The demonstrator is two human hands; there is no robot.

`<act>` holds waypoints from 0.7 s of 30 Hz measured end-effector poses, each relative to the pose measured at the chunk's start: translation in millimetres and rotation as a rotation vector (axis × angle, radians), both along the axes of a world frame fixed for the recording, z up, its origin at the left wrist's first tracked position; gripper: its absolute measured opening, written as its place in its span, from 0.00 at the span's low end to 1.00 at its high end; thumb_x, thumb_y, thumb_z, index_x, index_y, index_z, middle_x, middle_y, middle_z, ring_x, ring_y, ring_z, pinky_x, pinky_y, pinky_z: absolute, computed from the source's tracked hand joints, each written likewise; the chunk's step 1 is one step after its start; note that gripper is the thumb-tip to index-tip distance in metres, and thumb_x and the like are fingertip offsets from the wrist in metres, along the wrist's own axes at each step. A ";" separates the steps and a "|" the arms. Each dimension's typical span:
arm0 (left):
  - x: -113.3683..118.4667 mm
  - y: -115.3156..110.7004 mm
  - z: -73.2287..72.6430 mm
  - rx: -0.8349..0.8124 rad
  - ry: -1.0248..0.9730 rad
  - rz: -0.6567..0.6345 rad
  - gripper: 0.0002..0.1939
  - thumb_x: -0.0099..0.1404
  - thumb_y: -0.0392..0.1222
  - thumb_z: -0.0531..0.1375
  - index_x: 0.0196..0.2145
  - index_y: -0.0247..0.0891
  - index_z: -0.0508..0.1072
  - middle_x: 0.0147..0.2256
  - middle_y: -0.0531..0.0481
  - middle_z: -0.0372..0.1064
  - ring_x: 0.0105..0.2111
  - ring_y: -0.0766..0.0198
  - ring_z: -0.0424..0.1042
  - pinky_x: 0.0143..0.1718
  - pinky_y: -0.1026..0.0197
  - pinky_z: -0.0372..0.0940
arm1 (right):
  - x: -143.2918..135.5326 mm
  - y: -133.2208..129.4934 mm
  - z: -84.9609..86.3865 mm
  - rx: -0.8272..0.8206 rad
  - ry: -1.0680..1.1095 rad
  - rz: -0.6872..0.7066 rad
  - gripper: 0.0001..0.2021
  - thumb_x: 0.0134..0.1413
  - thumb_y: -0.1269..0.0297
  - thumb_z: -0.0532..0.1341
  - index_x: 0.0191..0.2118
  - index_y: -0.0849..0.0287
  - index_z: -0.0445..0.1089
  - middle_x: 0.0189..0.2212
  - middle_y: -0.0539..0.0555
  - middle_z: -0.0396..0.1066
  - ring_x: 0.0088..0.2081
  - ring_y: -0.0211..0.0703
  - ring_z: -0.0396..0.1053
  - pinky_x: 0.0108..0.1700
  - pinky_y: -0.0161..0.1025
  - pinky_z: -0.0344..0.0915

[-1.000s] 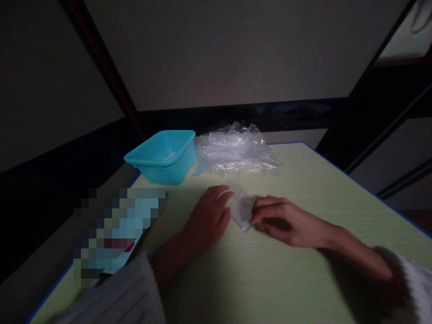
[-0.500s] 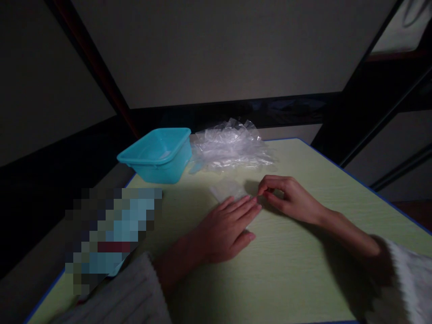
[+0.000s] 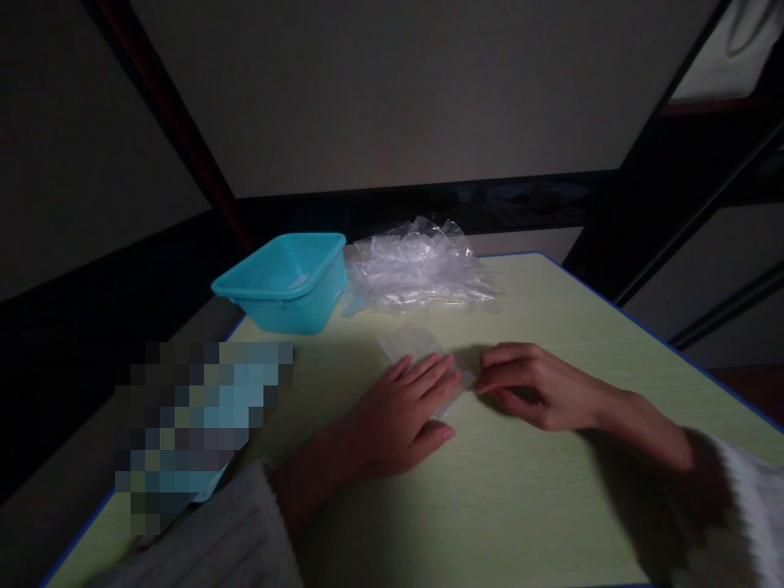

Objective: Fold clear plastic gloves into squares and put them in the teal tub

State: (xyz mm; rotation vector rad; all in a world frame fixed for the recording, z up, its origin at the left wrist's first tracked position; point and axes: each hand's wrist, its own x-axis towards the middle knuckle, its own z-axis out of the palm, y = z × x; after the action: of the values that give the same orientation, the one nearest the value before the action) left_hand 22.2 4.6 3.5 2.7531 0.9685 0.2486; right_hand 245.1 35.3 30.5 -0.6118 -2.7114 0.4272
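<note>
A small clear plastic bag [image 3: 401, 341] lies flat on the table, partly covered by my left hand [image 3: 398, 416]. That hand rests palm down with its fingers stretched out across the bag. To its right, my right hand [image 3: 532, 385] is closed in a pinch at the bag's right corner, where a pale tip of plastic meets the fingertips. The palm side of both hands is hidden. Behind them is a heap of clear plastic bags [image 3: 422, 265].
A turquoise plastic basin [image 3: 278, 298] stands at the back left of the pale green table [image 3: 520, 506], which has a blue edge. A pixelated turquoise object [image 3: 226, 416] lies along the left side. A panelled wall [image 3: 392, 90] rises behind.
My right hand has moved down and slightly right, its pinch now at the bag's corner. My left hand has shifted slightly left, still flat on the bag.
</note>
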 end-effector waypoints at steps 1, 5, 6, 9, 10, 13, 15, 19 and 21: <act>-1.6 0.0 0.4 -0.001 0.008 0.002 0.29 0.64 0.45 0.50 0.60 0.32 0.50 0.63 0.40 0.42 0.63 0.55 0.40 0.60 0.47 0.41 | 1.9 -1.8 -1.0 0.045 -0.029 0.021 0.13 0.52 0.74 0.50 0.32 0.62 0.72 0.23 0.53 0.64 0.26 0.39 0.61 0.29 0.35 0.57; -3.5 0.1 0.8 0.013 0.027 -0.022 0.31 0.64 0.48 0.51 0.61 0.31 0.48 0.63 0.41 0.40 0.63 0.57 0.39 0.61 0.49 0.40 | 7.4 -6.6 -6.8 0.148 -0.087 0.052 0.16 0.55 0.73 0.48 0.42 0.63 0.71 0.24 0.55 0.68 0.26 0.41 0.62 0.29 0.38 0.56; -2.8 0.3 0.6 0.019 0.024 -0.033 0.32 0.64 0.49 0.51 0.61 0.31 0.48 0.63 0.41 0.40 0.63 0.57 0.39 0.62 0.50 0.40 | 8.1 -6.9 -8.2 0.156 -0.100 0.050 0.16 0.56 0.72 0.48 0.44 0.63 0.70 0.25 0.55 0.69 0.27 0.41 0.62 0.29 0.38 0.56; 0.3 1.5 0.2 0.025 0.001 -0.066 0.33 0.63 0.50 0.52 0.60 0.29 0.48 0.63 0.40 0.41 0.63 0.58 0.39 0.62 0.51 0.41 | 8.4 -6.7 -10.4 0.162 -0.131 0.052 0.16 0.56 0.72 0.48 0.43 0.63 0.70 0.26 0.56 0.71 0.28 0.42 0.64 0.30 0.39 0.57; 1.1 2.0 0.1 0.024 -0.004 -0.075 0.34 0.63 0.50 0.52 0.60 0.29 0.48 0.63 0.40 0.41 0.63 0.58 0.39 0.62 0.52 0.41 | 8.2 -6.5 -10.5 0.159 -0.137 0.049 0.16 0.56 0.72 0.48 0.43 0.64 0.71 0.26 0.56 0.71 0.28 0.42 0.64 0.30 0.39 0.57; 2.2 3.5 -0.2 0.021 -0.002 -0.087 0.35 0.63 0.50 0.52 0.60 0.27 0.48 0.63 0.38 0.41 0.63 0.58 0.39 0.62 0.53 0.42 | 7.7 -6.0 -9.9 0.151 -0.139 0.037 0.16 0.56 0.72 0.48 0.44 0.64 0.70 0.26 0.56 0.71 0.28 0.43 0.65 0.30 0.39 0.58; 2.1 4.2 -0.3 0.019 0.003 -0.093 0.35 0.63 0.51 0.52 0.60 0.26 0.49 0.63 0.37 0.40 0.63 0.57 0.39 0.62 0.53 0.43 | 7.3 -5.8 -9.7 0.144 -0.134 0.034 0.16 0.56 0.72 0.48 0.44 0.64 0.71 0.26 0.56 0.71 0.28 0.43 0.65 0.30 0.39 0.59; 1.5 4.4 -0.6 0.013 -0.004 -0.102 0.34 0.63 0.52 0.51 0.60 0.26 0.49 0.62 0.37 0.41 0.63 0.57 0.39 0.61 0.53 0.43 | 6.2 -5.6 -10.3 0.131 -0.135 0.033 0.15 0.55 0.72 0.49 0.41 0.64 0.71 0.25 0.56 0.71 0.27 0.42 0.65 0.30 0.39 0.58; 1.3 4.2 -0.5 0.010 0.003 -0.099 0.35 0.64 0.52 0.51 0.60 0.25 0.49 0.62 0.37 0.40 0.63 0.57 0.39 0.61 0.53 0.43 | 6.1 -5.6 -10.5 0.126 -0.138 0.030 0.15 0.55 0.72 0.49 0.40 0.64 0.72 0.24 0.56 0.71 0.27 0.42 0.65 0.30 0.39 0.58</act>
State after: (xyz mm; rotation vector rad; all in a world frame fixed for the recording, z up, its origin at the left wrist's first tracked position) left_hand 23.6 8.9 3.0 2.8017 0.8312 0.2333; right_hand 251.1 29.7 20.0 -0.5865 -2.8547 0.2261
